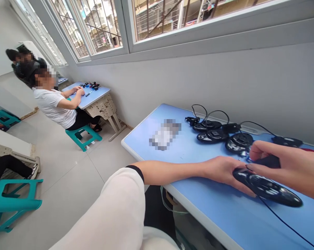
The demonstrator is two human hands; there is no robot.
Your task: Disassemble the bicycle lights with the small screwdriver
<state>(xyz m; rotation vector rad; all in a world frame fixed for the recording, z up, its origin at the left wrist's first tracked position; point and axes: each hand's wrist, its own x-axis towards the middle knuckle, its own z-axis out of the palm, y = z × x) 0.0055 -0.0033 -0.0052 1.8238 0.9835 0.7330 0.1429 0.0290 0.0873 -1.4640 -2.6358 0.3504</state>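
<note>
A white sleeve (pixel 115 211) leads to the left hand (pixel 222 172), fingers closed on a black mouse (pixel 267 187); right hand (pixel 279 163) pinches a dark tool (pixel 268 161) above it.

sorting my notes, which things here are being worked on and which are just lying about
In hand:
glossy black wired computer mouse, steadied by left hand
dark tool handle in right hand

Lying about:
row of black mouse shells
blue desk
teal plastic stool
</note>
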